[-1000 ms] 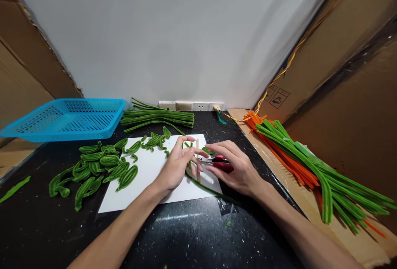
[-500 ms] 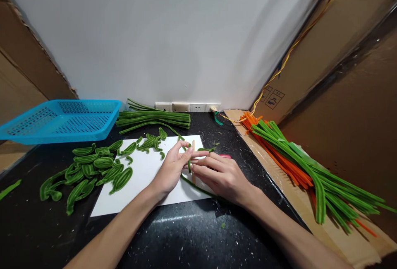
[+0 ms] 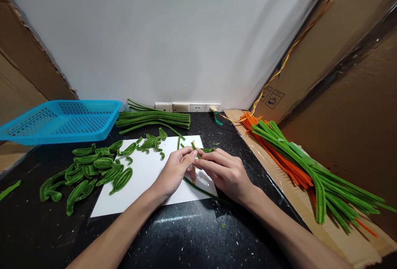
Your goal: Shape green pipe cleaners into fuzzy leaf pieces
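Above a white sheet of paper (image 3: 145, 178), my left hand (image 3: 176, 167) pinches a dark green pipe cleaner (image 3: 194, 148) between thumb and finger. My right hand (image 3: 228, 174) meets it there, its fingertips closed on the same pipe cleaner. Partly hidden behind my fingers is a thin wooden stick (image 3: 194, 179). A longer green pipe cleaner (image 3: 201, 190) runs across the paper beneath my right hand. Several leaf-shaped pieces of coiled pipe cleaner (image 3: 121, 180) lie left of my hands, on the paper and the black counter.
A blue perforated basket (image 3: 102, 130) stands at the back left. Behind the paper lies a bundle of dark green pipe cleaners (image 3: 161, 119). Bright green (image 3: 297, 161) and orange pipe cleaners (image 3: 279, 163) rest on cardboard at the right. A plugged-in cable (image 3: 214, 109) meets the wall sockets.
My fingertips have come together around the short green pipe cleaner, which now tilts instead of hanging upright. The right hand's extended finger has curled in.
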A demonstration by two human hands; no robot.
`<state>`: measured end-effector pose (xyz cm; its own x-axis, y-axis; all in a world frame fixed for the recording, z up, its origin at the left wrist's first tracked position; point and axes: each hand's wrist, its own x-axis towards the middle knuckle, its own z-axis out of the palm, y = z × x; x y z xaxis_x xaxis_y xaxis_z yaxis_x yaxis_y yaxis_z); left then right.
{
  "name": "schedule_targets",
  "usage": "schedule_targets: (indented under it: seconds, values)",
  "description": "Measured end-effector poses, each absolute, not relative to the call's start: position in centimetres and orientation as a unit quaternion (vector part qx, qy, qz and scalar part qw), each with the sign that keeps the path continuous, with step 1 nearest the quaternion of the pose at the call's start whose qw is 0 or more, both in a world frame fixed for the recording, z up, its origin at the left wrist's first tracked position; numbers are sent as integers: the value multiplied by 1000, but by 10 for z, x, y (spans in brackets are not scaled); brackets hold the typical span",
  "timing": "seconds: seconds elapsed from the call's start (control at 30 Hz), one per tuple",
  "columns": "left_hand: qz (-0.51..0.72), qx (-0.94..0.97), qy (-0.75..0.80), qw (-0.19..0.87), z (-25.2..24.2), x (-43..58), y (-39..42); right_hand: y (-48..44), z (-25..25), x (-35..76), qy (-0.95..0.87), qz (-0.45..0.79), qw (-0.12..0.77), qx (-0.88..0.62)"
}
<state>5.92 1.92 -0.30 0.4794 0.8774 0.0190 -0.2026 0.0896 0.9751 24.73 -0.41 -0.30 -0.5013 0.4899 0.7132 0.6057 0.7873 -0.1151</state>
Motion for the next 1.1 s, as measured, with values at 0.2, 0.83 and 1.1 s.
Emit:
schedule_targets:
  seconds: [0.2, 0.83, 1.1]
  values:
    - [435, 541, 353, 627, -3, 56, 22, -3, -6, 247, -872, -69, 385, -293]
    - [467, 654, 390, 449, -4, 55, 16, -3, 8, 243, -638, 386, 480, -462]
    - [453, 698, 358, 424, -2, 55, 13, 1, 11, 244, -586, 476, 482, -444]
